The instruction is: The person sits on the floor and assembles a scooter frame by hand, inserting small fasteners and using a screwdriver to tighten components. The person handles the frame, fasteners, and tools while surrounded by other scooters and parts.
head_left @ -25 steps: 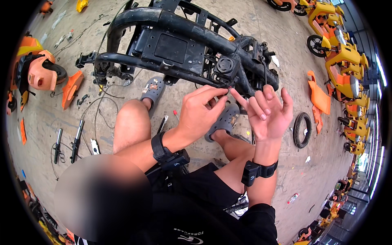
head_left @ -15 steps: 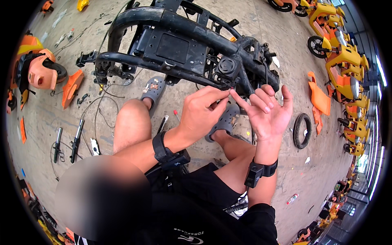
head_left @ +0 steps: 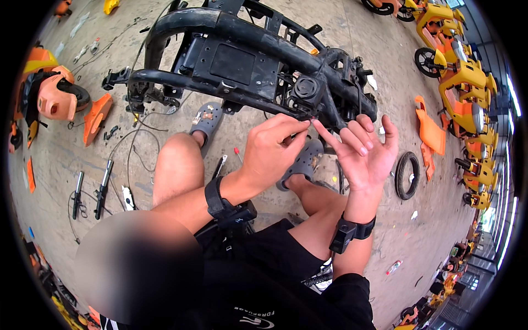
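Note:
My left hand is closed in a pinch, thumb against forefinger, just in front of the black scooter frame. Whatever sits between those fingertips is too small to name; a tiny reddish speck shows beside them. My right hand is turned palm up with its fingers apart, some of them loosely bent. One of its outstretched fingers points at the left fingertips, with a slight gap between. Behind both hands, a round black part in a square housing is fixed to the frame.
Two black shock-absorber-like rods and cables lie on the floor at left. A red-tipped tool lies between my feet. To the right are a black tyre, an orange panel and a row of yellow scooters.
My right hand has shifted slightly to the right, so its extended finger has drawn a little away from the left fingertips. My left hand stays nearly where it was.

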Available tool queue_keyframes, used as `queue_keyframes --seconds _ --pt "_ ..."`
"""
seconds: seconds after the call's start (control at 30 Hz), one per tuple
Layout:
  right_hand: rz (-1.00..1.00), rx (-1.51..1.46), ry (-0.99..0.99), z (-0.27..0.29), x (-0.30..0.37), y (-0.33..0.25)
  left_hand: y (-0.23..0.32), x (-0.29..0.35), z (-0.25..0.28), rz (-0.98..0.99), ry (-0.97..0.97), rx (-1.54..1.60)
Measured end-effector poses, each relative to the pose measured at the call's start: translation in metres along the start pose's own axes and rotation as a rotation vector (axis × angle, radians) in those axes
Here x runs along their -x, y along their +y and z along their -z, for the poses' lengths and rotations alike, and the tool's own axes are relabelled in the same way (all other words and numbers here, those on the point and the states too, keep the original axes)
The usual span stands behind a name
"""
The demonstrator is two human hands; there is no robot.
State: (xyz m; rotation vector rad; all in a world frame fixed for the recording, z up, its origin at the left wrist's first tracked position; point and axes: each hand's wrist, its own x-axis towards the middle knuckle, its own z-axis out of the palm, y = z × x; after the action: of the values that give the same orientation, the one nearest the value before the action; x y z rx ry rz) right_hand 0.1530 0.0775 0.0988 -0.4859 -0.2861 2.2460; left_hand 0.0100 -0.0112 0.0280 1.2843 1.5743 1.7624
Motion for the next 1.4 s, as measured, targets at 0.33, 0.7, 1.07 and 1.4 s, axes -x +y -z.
queue_keyframes --seconds 0.33,0.7,1.07,1.4 --pt "-0.002 0.014 -0.063 0.007 0.001 -0.004 0.001 -0.001 0.002 0.004 -0.022 -0.024" --pt "-0.02 -0.074 0.005 0.004 -0.002 0.001 0.0 0.0 0.001 -0.009 -0.006 -0.023" --pt "0.651 1.622 -0.042 0.015 -0.011 0.02 0.005 -0.005 0.002 0.013 0.029 -0.039" --pt "0.897 1.915 -0.228 0.019 -0.021 0.022 0.007 -0.007 0.005 0.029 -0.02 -0.061"
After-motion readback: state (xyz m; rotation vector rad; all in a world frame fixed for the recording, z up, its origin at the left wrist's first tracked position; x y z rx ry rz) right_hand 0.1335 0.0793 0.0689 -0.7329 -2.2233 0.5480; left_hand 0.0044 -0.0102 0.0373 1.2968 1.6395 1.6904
